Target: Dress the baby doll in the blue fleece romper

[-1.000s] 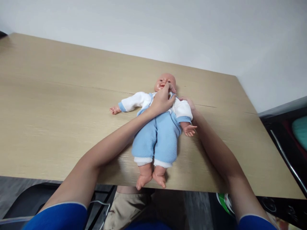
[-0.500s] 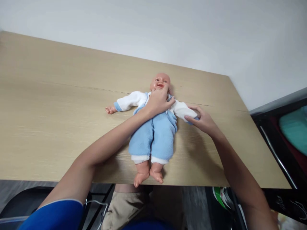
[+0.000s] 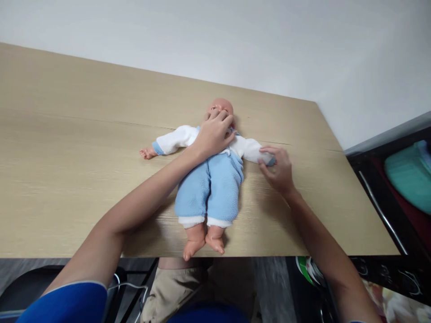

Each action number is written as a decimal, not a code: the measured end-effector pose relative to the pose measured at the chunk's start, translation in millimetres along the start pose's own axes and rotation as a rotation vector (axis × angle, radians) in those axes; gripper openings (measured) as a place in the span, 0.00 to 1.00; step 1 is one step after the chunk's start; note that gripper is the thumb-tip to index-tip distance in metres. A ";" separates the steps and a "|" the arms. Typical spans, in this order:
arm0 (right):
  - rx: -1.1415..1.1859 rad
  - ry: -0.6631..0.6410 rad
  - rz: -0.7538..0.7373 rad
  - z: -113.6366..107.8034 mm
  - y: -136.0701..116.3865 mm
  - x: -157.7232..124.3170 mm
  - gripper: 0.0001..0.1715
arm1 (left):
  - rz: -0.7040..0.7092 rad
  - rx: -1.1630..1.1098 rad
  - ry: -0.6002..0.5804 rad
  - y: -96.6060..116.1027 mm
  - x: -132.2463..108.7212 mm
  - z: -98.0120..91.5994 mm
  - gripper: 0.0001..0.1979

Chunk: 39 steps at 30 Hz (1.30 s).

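Note:
A baby doll [image 3: 222, 181] in blue overalls and a white top lies on its back, feet toward me. My left hand [image 3: 215, 132] holds it at the upper chest and chin, its curled fingers covering the mouth. At the right, my right hand [image 3: 279, 168] has thumb and fingers around the end of the doll's white sleeve [image 3: 252, 150], at the blue cuff; this hand is slightly blurred and mostly hides the doll's hand there. The doll's other arm [image 3: 173, 140] stretches out to the left, with its small hand showing.
The wooden table [image 3: 67, 179] extends far to the left, with a pale wall [image 3: 202, 40] behind it. Beyond its right edge are a dark frame and a teal container [image 3: 409, 175]. A black chair [image 3: 30, 287] stands below at the left.
My left fingers have moved up over the doll's mouth. My right hand has shifted along the sleeve to the cuff, and the sleeve now lies straighter. The view has shifted slightly.

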State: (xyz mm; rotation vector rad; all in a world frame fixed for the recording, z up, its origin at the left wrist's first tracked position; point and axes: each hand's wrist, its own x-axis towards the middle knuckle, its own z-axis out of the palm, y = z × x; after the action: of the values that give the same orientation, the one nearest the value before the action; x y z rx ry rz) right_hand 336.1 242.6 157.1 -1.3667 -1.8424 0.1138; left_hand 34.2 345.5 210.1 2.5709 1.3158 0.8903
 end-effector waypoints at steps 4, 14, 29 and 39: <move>0.477 -0.205 0.159 34.1 -42.8 -7.6 0.25 | 0.053 -0.042 0.019 4.5 -0.1 -1.8 0.14; 0.777 -0.431 0.388 52.7 -30.5 17.5 0.40 | 0.205 -0.105 -0.208 19.2 -8.6 7.6 0.24; -0.105 -0.022 -0.059 30.9 -7.4 1.4 0.21 | 0.125 -0.209 -0.237 16.0 -11.8 14.6 0.09; -0.071 -0.112 -0.042 -11.6 29.4 20.6 0.30 | 0.231 -0.142 -0.272 25.0 13.4 28.3 0.30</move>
State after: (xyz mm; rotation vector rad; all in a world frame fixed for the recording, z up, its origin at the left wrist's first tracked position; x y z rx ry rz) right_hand 364.3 267.3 161.1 -1.3936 -1.9838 0.1063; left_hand 73.5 344.9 201.8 2.6503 0.8659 0.6092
